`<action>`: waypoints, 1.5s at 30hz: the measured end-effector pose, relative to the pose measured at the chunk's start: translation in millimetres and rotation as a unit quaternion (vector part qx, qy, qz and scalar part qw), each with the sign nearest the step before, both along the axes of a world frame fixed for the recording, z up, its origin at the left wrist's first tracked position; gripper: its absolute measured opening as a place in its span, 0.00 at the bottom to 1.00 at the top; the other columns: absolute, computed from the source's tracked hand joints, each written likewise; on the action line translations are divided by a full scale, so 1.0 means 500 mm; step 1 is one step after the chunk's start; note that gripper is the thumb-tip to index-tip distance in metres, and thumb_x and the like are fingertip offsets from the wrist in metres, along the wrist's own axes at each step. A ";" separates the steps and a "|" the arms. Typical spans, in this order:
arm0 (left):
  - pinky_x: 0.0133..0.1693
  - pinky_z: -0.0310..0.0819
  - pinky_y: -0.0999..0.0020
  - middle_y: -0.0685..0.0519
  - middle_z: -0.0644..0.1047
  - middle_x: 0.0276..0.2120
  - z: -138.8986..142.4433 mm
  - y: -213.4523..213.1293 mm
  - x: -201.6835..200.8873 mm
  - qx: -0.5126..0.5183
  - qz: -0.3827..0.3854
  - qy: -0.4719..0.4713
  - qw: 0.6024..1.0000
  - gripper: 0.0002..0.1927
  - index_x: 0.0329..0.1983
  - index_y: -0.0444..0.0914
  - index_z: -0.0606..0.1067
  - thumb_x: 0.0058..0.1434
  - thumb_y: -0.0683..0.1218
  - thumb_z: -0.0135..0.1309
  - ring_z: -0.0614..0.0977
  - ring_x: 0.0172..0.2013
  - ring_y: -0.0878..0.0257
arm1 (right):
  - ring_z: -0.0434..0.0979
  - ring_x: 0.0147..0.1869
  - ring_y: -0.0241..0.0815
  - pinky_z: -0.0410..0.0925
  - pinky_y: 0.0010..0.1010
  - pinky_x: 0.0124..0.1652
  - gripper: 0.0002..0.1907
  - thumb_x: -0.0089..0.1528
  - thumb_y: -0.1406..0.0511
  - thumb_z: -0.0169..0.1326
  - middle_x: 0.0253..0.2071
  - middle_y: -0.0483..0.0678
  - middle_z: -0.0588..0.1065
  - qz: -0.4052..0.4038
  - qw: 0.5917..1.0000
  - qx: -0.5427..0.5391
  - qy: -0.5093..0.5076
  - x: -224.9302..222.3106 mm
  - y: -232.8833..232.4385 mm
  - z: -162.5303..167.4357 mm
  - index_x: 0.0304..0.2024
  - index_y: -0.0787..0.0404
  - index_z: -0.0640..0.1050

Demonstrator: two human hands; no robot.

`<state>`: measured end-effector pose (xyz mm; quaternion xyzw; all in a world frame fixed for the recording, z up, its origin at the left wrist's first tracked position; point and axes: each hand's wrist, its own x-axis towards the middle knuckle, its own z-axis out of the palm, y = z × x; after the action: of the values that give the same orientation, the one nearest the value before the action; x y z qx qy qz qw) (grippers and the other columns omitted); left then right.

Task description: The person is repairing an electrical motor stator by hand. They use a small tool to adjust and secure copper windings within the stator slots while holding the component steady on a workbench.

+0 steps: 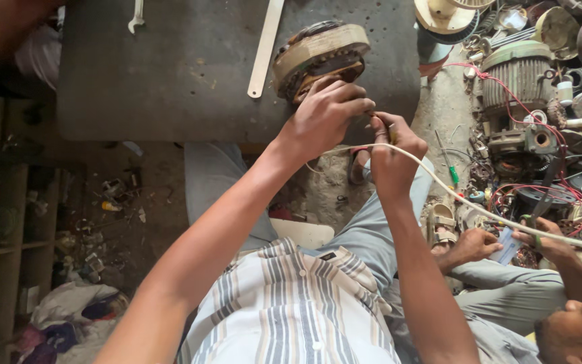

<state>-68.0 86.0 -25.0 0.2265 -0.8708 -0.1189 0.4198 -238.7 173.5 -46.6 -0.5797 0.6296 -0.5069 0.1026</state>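
Observation:
A round motor stator (318, 57) with brown windings lies tilted at the near edge of the grey metal table (170, 74). My left hand (325, 114) rests on its lower side, fingers curled against the windings. My right hand (392, 152) is just right of it, pinching the end of a white sleeved wire (479, 209) that runs off to the lower right. The two hands almost touch.
A flat metal bar (264, 47) and a spanner (136, 17) lie on the table. Another person sits at the lower right, hands (506, 243) holding scissors and a small card. Motors, fan parts and red wires (527, 81) crowd the floor at right. Shelves stand left.

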 end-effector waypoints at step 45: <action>0.59 0.78 0.54 0.46 0.64 0.66 -0.068 -0.024 0.163 0.081 0.179 0.103 0.975 0.51 0.78 0.47 0.54 0.58 0.48 0.73 0.75 0.62 0.42 | 0.81 0.42 0.58 0.72 0.43 0.44 0.11 0.61 0.72 0.61 0.40 0.59 0.78 0.127 0.980 0.034 0.147 0.160 -0.071 0.124 0.47 0.65 0.82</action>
<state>13.7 73.8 -58.7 0.3982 -0.7559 -0.1347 0.5019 -158.9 137.9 15.3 -0.7191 0.5761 -0.3775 0.0918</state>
